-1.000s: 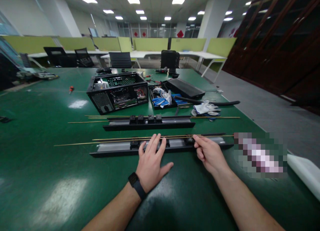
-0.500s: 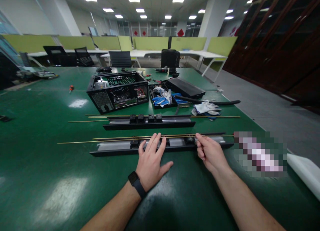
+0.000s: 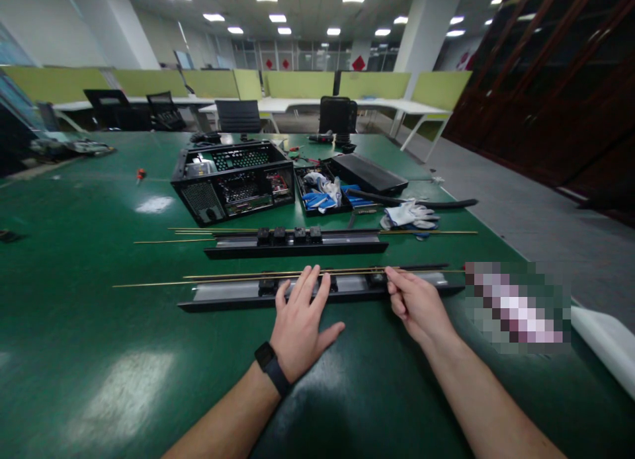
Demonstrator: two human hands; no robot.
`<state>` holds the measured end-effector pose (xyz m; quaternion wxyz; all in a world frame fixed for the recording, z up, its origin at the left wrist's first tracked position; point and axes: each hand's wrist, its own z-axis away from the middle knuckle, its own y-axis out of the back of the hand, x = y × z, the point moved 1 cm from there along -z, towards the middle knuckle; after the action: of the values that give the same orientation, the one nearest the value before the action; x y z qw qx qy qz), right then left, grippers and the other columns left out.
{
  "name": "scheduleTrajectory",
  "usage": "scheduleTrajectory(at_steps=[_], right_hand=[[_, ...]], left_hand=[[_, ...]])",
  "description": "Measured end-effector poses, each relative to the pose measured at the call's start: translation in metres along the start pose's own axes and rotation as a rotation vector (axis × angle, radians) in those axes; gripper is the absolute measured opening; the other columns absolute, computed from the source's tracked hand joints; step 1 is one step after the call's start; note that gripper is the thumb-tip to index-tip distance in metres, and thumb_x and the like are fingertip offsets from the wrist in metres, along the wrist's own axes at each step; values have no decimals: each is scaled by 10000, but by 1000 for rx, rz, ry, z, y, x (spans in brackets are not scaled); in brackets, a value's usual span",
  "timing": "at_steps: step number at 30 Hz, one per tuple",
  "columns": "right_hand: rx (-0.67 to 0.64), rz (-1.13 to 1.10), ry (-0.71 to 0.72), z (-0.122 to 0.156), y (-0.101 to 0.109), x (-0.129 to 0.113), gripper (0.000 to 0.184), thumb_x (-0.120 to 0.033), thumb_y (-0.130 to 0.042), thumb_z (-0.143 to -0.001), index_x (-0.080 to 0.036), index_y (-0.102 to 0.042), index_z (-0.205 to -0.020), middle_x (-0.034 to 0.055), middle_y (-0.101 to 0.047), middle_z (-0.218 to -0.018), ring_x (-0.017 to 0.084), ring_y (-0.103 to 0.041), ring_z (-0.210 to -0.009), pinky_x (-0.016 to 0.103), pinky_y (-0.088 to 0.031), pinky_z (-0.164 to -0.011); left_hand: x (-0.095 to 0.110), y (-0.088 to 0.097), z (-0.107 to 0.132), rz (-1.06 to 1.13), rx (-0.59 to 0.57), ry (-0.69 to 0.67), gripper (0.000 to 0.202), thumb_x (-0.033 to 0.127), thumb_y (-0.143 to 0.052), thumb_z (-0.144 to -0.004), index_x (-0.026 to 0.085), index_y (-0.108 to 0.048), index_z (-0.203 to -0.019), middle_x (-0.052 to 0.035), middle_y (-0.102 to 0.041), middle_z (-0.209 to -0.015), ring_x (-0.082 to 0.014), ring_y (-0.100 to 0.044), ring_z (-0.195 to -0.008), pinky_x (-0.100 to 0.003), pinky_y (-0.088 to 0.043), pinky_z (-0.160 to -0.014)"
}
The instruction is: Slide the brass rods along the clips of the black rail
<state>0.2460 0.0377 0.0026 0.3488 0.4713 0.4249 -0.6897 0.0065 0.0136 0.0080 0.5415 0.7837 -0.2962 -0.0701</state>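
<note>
A long black rail (image 3: 228, 292) with small black blocks lies across the green table near me, with thin brass rods (image 3: 208, 277) along its far edge. My left hand (image 3: 301, 330), a dark watch on its wrist, lies flat and open, fingers spread, its fingertips resting on the rail's middle. My right hand (image 3: 417, 307) is closed in a pinch on a brass rod at the rail's right part. A second black rail (image 3: 297, 244) with several blocks and more brass rods lies parallel farther back.
An open black computer case (image 3: 231, 181) stands behind the rails. Right of it are a black tray (image 3: 320, 194) with blue-white gloves, a flat black panel (image 3: 370, 174), a black hose and a white glove (image 3: 409, 215). The table's right edge runs close by. Office desks and chairs stand behind.
My right hand shifted slightly right and then back along the rod; the long rod's left end moved a little to the right. The left hand stayed in place.
</note>
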Motion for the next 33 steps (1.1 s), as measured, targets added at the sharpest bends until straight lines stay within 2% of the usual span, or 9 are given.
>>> scheduleTrajectory(at_steps=[10, 20, 33], right_hand=[[15, -28, -14, 2, -2, -3, 386, -408, -860, -679, -164, -563, -653, -30, -535, -540, 38, -368, -293, 156, -207, -247], [-1, 35, -1, 2, -1, -2, 395, -437, -868, -679, -145, -602, -700, -12, -580, -598, 28, -377, -288, 150, -184, -246], [5, -13, -14, 2, -2, -2, 373, -392, -858, -686, -154, -573, -646, -19, -541, -532, 35, -362, -293, 158, -202, -252]], left_hand=[[-1, 0, 0, -8, 0, 1, 755, 460, -654, -862, 210, -369, -1515, -138, -319, -1605, -319, -314, -1467, -540, -233, -1158], [1, 1, 0, 10, -5, 16, 765, 452, -672, -853, 206, -371, -1512, -142, -319, -1604, -318, -300, -1473, -546, -231, -1160], [-1, 0, 1, -5, 7, 3, 771, 457, -672, -848, 205, -374, -1512, -134, -327, -1602, -315, -319, -1466, -537, -234, -1164]])
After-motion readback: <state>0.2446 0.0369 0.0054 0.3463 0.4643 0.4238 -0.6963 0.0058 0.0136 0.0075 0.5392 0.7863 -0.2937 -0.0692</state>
